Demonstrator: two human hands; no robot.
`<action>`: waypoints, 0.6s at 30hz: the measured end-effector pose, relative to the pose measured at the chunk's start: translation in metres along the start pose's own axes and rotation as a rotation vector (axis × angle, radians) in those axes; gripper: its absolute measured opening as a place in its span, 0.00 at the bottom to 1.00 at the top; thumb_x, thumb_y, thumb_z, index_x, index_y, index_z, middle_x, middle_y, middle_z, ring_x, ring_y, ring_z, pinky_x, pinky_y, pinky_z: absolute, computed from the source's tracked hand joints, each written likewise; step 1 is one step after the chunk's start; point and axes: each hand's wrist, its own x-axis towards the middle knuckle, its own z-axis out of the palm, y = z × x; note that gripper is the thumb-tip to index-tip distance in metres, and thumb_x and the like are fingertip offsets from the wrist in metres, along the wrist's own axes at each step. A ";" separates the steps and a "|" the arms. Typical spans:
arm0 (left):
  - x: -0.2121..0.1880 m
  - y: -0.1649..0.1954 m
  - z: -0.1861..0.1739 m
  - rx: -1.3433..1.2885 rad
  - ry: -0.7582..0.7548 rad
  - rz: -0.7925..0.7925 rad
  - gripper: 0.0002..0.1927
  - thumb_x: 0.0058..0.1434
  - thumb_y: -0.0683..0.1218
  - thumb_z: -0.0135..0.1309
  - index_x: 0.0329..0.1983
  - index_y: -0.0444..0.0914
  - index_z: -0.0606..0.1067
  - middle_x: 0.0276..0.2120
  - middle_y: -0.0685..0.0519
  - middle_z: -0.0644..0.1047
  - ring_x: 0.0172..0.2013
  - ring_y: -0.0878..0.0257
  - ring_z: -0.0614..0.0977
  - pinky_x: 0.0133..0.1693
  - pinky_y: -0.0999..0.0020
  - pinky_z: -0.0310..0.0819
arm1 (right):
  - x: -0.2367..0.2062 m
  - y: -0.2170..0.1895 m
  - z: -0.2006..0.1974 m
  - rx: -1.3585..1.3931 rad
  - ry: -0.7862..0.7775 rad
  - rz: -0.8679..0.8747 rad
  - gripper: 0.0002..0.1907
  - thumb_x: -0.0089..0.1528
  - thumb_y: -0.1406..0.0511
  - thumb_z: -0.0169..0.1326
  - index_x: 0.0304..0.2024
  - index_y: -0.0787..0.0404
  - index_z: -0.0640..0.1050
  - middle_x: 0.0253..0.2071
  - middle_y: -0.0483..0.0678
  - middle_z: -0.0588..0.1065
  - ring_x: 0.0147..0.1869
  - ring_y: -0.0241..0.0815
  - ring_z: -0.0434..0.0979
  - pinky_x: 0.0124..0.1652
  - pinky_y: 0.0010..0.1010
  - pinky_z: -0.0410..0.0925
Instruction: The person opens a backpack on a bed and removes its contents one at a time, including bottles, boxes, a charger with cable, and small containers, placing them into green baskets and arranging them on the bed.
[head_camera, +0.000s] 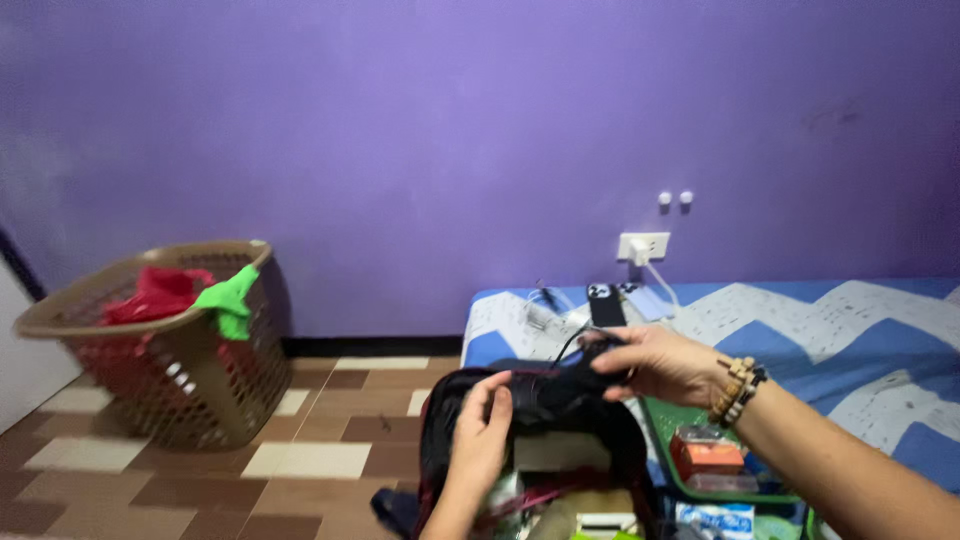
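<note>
Purple wall (400, 120) fills the background; mattress (850, 330) with blue and white zigzag cover lies to the right of the hands and behind them. Tan laundry basket (170, 350) with red and green cloth stands well off to the left on the brown tiled floor (300, 450).

Black backpack (530, 440), mouth open and facing up, stands directly under both hands. Judged soft-walled and floppy; its rim would sag unless held.

Right hand (660, 365), beaded bracelets at the wrist, is clenched over a black pouch (565, 385) at the bag's top edge. Left hand (485, 430) grips the pouch's near side, fingers curled around it. Pouch looks like soft fabric, light, not slippery, likely to fold if pinched at a corner; best taken across its body with both hands, as here. A thin black cord (570, 340) loops up just above the right hand's grip; it could snag.

Green tray (665, 425) with an orange box (705, 455) lies just right of the bag.

Hard to make out: bag contents are motion-blurred and cut off by the bottom edge; the pouch's opening and contents are hidden. Small items on the mattress beyond the grip, below the wall outlet (643, 245), are unclear.
</note>
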 end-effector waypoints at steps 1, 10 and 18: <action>0.003 0.008 0.000 0.209 0.091 0.159 0.20 0.65 0.55 0.55 0.55 0.42 0.78 0.52 0.51 0.80 0.53 0.57 0.79 0.56 0.61 0.71 | 0.005 -0.007 -0.014 0.016 0.038 -0.032 0.21 0.57 0.73 0.60 0.54 0.65 0.78 0.44 0.51 0.80 0.42 0.41 0.82 0.37 0.30 0.77; 0.008 -0.024 0.028 0.792 -0.201 0.102 0.40 0.48 0.50 0.68 0.67 0.55 0.71 0.70 0.55 0.64 0.72 0.45 0.56 0.63 0.27 0.35 | 0.157 0.001 -0.126 0.550 0.387 -0.089 0.14 0.58 0.73 0.61 0.46 0.68 0.75 0.50 0.57 0.76 0.50 0.52 0.81 0.45 0.39 0.76; 0.025 -0.148 0.057 0.980 0.136 0.470 0.25 0.47 0.61 0.62 0.51 0.69 0.79 0.58 0.60 0.73 0.60 0.50 0.70 0.53 0.22 0.50 | 0.298 0.044 -0.076 0.666 0.395 0.102 0.12 0.58 0.74 0.61 0.44 0.67 0.75 0.53 0.59 0.71 0.51 0.59 0.77 0.45 0.47 0.75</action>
